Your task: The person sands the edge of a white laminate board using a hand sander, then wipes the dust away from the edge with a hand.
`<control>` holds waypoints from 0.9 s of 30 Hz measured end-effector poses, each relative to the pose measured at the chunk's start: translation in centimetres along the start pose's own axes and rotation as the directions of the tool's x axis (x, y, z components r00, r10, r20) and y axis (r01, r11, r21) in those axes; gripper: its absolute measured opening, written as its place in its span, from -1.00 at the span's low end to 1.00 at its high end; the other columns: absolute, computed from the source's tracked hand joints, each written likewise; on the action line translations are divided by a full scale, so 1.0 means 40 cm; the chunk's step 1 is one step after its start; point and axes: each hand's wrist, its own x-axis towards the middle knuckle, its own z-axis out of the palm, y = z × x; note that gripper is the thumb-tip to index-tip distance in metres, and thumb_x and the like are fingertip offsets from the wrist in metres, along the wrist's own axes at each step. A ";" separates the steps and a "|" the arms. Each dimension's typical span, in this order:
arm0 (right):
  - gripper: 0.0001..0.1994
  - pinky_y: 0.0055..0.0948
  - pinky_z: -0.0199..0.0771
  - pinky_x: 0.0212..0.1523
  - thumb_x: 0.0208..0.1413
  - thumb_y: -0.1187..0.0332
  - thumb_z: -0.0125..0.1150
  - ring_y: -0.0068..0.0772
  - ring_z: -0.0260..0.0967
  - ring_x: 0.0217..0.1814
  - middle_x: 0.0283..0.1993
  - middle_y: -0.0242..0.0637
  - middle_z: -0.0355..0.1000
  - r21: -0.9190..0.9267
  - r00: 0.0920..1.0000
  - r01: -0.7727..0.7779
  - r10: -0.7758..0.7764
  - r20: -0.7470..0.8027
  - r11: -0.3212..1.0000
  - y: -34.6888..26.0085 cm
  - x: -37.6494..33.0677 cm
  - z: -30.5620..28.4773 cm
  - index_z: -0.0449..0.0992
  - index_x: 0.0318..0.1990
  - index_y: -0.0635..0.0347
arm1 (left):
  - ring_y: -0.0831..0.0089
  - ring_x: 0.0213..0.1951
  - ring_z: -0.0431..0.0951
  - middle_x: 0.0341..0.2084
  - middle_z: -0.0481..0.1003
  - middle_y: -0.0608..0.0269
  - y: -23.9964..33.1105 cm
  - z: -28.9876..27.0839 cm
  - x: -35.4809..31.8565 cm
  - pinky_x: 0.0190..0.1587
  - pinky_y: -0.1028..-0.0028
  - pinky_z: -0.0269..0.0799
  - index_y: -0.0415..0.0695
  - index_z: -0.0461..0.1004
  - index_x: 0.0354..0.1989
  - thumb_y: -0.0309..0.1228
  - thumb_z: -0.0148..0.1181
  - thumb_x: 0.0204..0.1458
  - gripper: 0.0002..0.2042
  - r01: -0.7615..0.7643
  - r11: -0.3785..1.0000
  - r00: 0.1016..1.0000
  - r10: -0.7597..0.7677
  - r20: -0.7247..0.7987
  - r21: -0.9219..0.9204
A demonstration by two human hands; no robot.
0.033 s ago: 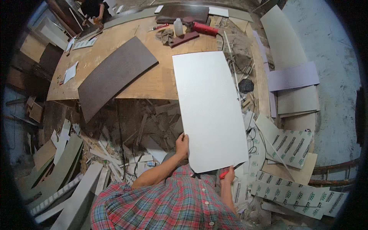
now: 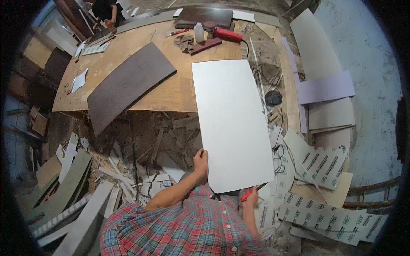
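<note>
A long white panel (image 2: 232,123) reaches from my waist to the worktable, its far end over the tabletop. My left hand (image 2: 200,163) grips the panel's left edge near the close end, fingers wrapped round it. Below the near right corner, my right hand (image 2: 250,198) is closed round a red-handled tool (image 2: 246,195). A dark, narrow part shows beside that hand under the corner; the tool's exact kind is hard to make out. Left of the white panel, a dark brown panel (image 2: 132,85) lies slantwise on the table, its near end jutting past the edge.
The wooden worktable (image 2: 179,96) carries a red power tool (image 2: 228,35) with a cord, a pale bottle (image 2: 198,33), a crumpled rag (image 2: 184,42) and a dark red strip (image 2: 206,46). Offcuts (image 2: 164,164) litter the floor. Boards (image 2: 318,47) lean right. Another person (image 2: 106,13) stands far left.
The white panel has shifted slightly left and toward me, and both my hands have moved a little left. The red-handled tool stays in my right hand.
</note>
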 end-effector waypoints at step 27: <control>-0.69 -0.37 0.54 -0.04 0.31 0.30 0.20 -0.39 0.49 -0.12 -0.12 -0.31 0.49 -0.193 0.970 0.207 -0.176 0.169 0.959 0.208 -0.102 0.318 0.41 0.09 0.26 | -0.15 -0.04 0.59 -0.15 0.60 -0.24 0.270 -0.282 0.552 0.04 0.07 0.47 -0.30 0.61 -0.11 0.07 0.06 0.21 -0.44 -0.266 0.754 0.959 0.146 0.241 0.601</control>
